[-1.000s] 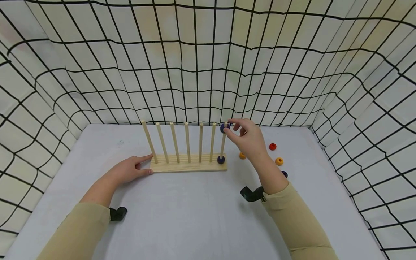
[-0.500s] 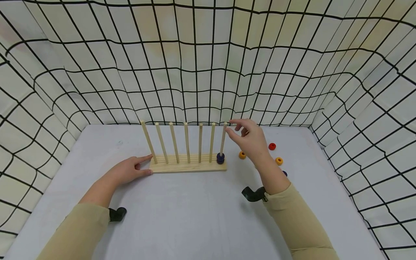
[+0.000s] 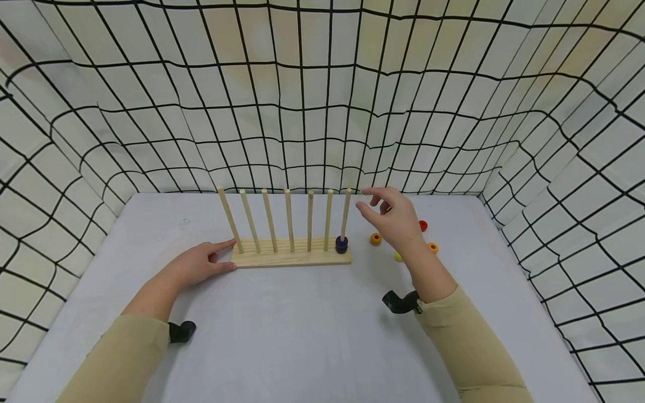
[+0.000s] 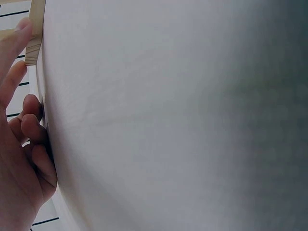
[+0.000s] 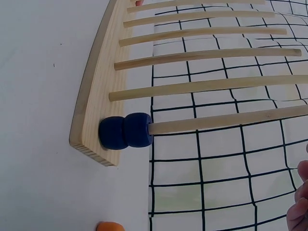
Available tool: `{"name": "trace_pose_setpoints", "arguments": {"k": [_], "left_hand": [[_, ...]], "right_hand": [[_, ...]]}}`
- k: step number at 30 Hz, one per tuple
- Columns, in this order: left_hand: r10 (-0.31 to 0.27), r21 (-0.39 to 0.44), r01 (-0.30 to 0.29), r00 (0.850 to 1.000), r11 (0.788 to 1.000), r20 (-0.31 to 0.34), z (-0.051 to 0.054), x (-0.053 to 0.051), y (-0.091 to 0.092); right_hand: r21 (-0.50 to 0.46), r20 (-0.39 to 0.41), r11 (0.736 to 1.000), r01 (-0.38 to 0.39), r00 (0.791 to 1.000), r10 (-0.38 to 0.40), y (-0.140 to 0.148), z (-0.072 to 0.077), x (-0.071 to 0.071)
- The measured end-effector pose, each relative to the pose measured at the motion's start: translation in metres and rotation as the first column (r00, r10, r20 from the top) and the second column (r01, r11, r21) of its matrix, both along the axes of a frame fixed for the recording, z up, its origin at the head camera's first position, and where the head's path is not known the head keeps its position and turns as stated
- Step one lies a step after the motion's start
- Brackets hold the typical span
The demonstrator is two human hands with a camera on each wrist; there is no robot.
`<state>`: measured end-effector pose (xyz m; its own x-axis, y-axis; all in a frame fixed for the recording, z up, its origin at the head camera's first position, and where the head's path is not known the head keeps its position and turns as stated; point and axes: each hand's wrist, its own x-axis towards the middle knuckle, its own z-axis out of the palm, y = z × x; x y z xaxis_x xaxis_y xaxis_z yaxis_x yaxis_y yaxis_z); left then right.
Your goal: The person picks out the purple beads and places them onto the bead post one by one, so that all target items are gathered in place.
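A wooden peg rack with a row of upright pegs stands towards the back of the table. Two dark blue beads sit stacked at the bottom of its rightmost peg. At the rack's left end, my left hand holds the base between thumb and forefinger; the left wrist view shows the thumb on the base's edge. My right hand is in the air just right of the rightmost peg's top, thumb and forefinger apart, holding nothing. Only a few fingertips show in the right wrist view.
Right of the rack lie loose beads: an orange bead, a red bead, another orange bead and a yellow bead, some partly behind the right arm. Black netting encloses the white table at back and sides.
My right hand let go of a blue bead at the peg's top, and it dropped onto the lower one. The hand then drew slightly right. My left hand stayed in place.
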<state>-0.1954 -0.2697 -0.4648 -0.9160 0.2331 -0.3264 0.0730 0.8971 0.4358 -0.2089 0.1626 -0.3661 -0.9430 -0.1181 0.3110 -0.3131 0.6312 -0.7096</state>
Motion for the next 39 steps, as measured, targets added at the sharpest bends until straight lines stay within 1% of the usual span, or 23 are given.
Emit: {"name": "trace_pose_setpoints", "arguments": {"k": [9, 15, 23, 32, 39], "left_hand": [[-0.002, 0.006, 0.002, 1.000, 1.000, -0.001, 0.001, 0.000, 0.000], [0.000, 0.006, 0.000, 1.000, 1.000, 0.005, 0.001, 0.000, -0.001], [-0.001, 0.004, 0.001, 1.000, 1.000, 0.001, -0.001, -0.001, -0.001], [0.003, 0.005, -0.002, 1.000, 1.000, -0.006, -0.002, 0.000, -0.002], [-0.007, -0.002, 0.007, 1.000, 1.000, -0.013, -0.005, -0.001, -0.003]], "right_hand": [[0.067, 0.027, 0.997, 0.031, 0.999, -0.033, 0.018, -0.004, 0.001], [0.107, 0.070, 0.994, 0.028, 0.997, -0.035, 0.027, -0.007, 0.003], [0.159, 0.134, 0.986, 0.040, 0.989, -0.061, 0.040, -0.014, 0.004], [0.229, 0.155, 0.973, 0.029, 0.986, -0.066, 0.060, -0.023, 0.009], [0.285, 0.173, 0.958, 0.024, 0.982, -0.076, 0.075, -0.031, 0.014]]}}
